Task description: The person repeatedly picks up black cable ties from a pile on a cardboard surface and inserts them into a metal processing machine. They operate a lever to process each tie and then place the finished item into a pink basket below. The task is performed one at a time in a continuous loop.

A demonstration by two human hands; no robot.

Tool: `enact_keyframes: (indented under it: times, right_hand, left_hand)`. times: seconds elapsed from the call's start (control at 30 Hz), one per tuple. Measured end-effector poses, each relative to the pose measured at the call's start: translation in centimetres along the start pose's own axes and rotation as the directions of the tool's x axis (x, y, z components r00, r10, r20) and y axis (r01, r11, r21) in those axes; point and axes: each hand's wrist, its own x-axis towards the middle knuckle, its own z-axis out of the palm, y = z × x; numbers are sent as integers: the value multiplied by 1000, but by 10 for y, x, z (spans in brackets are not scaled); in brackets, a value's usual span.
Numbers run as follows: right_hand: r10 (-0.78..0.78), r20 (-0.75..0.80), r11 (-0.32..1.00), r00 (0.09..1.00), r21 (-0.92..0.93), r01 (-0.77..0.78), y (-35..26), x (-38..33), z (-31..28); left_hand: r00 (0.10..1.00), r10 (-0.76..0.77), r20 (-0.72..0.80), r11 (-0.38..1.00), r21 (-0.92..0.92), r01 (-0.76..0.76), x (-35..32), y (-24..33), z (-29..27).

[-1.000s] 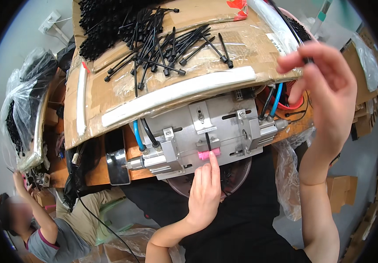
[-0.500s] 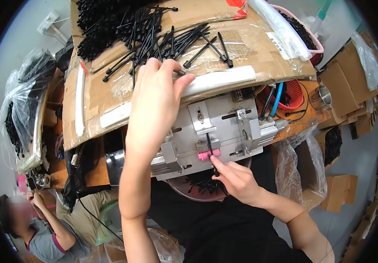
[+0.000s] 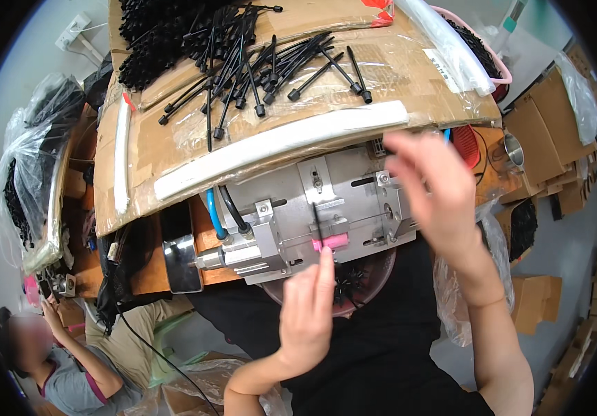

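A thin black rod (image 3: 318,220) lies across the metal fixture plate (image 3: 298,184), over a small pink block (image 3: 336,241). My left hand (image 3: 306,315) is at the rod's near end, index finger stretched along it to the pink block and the other fingers curled in. That hand covers the rest of the rod. My right hand (image 3: 440,187) is raised over the right side of the fixture, smeared by motion, and hides most of the right-hand clamp cylinder. Its fingertips are near a small dark part below the cardboard's edge. I cannot make out anything in it.
Many black rods with knobbed ends (image 3: 243,69) lie on the cardboard (image 3: 409,76) above the fixture. A left clamp cylinder (image 3: 257,243) carries blue and black hoses. Below sits a bowl (image 3: 381,277) of black parts. A person (image 3: 80,367) sits at the lower left.
My left hand has come down from the rods on the cardboard to the pink block. My right hand has left the pink block and moved up and right over the fixture.
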Motion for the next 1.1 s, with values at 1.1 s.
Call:
enact_keyframes:
  times: [1.1]
  right_hand:
    - [187, 159, 917, 969, -382, -114, 52, 125, 3]
  left_hand:
    - [998, 33, -58, 999, -34, -35, 73, -21, -43]
